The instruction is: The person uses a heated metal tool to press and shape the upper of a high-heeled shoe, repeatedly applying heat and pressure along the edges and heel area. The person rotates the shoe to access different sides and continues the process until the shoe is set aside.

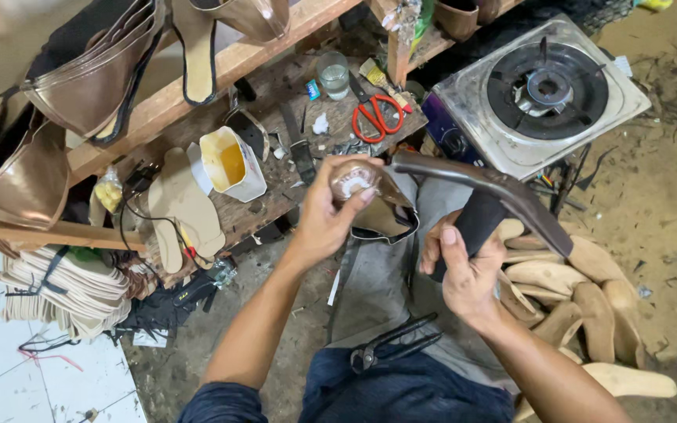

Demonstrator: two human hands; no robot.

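Gripping one hammer (479, 192) in right hand (464, 270), fingers (447, 239) curling shut round the dark handle, thumb up along it, metal head reaching out past the fingertips toward the other hand. Holding one shoe (374, 204) in left hand (327, 215), fingers wrapping closed round its heel end, pale round heel tip showing just beyond the fingertips, bronze upper hanging below the palm. Both forearms coming up from the bottom edge, elbows apart, wrists angling inward, hammer head just beside the shoe; cannot tell if touching.

Resting on the lap below both wrists: one pair of pincers (389, 345). Lying beyond the left fingertips on the wooden bench (276, 196): one pair of red scissors (378, 116), one glass (334, 75), one white glue pot (233, 163). Sitting beyond the right fingertips: one gas stove (542, 90). Piling up outside the right hand: several pale soles (581, 298), exact count unclear.
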